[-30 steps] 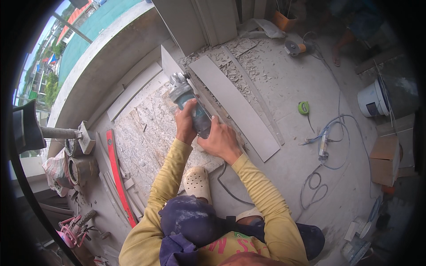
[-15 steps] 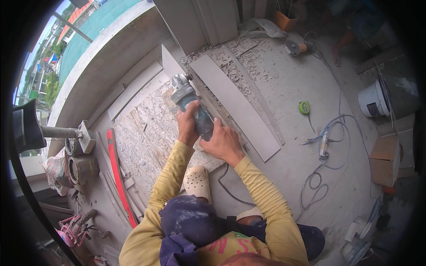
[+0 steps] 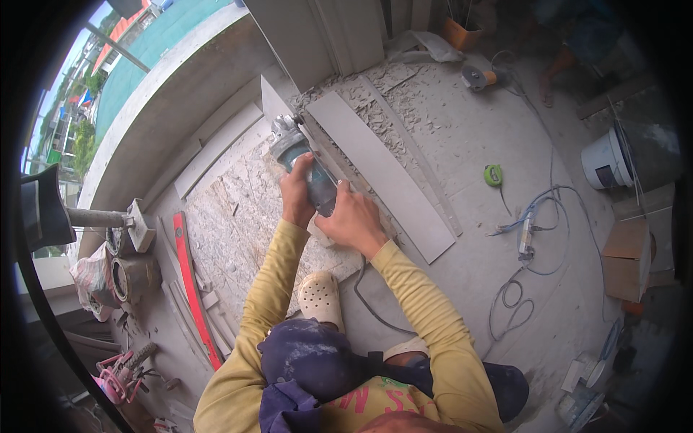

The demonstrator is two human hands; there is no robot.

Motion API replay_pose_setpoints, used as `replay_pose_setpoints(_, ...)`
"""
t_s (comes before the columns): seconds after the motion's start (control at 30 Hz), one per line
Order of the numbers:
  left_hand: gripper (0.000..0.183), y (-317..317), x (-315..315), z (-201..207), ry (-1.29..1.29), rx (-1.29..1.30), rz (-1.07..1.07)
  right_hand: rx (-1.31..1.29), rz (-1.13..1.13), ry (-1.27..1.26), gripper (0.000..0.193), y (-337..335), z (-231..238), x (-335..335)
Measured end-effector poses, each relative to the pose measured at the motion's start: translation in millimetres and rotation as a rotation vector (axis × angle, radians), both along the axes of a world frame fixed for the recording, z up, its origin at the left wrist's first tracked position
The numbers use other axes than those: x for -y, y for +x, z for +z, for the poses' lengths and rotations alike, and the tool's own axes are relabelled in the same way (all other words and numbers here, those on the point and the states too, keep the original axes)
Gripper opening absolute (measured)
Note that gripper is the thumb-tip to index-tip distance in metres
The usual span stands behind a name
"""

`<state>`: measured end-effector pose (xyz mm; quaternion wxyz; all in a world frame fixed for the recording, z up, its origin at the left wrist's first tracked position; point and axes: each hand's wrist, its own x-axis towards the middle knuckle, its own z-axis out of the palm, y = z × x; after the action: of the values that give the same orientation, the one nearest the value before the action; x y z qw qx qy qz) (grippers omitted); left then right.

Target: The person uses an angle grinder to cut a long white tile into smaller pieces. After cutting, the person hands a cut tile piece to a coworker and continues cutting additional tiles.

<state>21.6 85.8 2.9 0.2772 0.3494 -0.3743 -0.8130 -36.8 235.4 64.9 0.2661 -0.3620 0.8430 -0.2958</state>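
red spirit level (image 3: 193, 289) lies on floor far left | left hand (image 3: 297, 193) wraps its grip around angle grinder (image 3: 299, 155) body | grinder sits on floor at near end of long grey tile strip (image 3: 382, 173) | right hand (image 3: 354, 220) clamps grinder's rear | green tape measure (image 3: 494, 175) well right
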Motion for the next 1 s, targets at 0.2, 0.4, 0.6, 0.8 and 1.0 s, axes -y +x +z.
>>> replay_pose_setpoints(0.2, 0.035, -1, 8, -1, 0.018, -0.022, -0.010, -0.005, 0.021, 0.033, 0.069, -2, 8, 7)
replay_pose_setpoints(0.4, 0.033, -3, 9, 0, 0.017, -0.027, 0.015, -0.012, 0.000, 0.021, 0.068, -2, 7, 9)
replay_pose_setpoints(0.6, 0.034, -3, 4, 3, 0.033, -0.021, 0.010, -0.016, 0.012, 0.019, 0.069, -3, 6, 5)
replay_pose_setpoints(0.8, 0.034, -2, -3, 3, 0.027, -0.012, 0.020, -0.005, 0.007, 0.020, 0.070, -2, 4, -1)
replay_pose_setpoints(1.0, 0.035, 4, -16, 6, 0.018, 0.000, 0.046, -0.027, 0.018, 0.022, 0.070, 5, 1, -12)
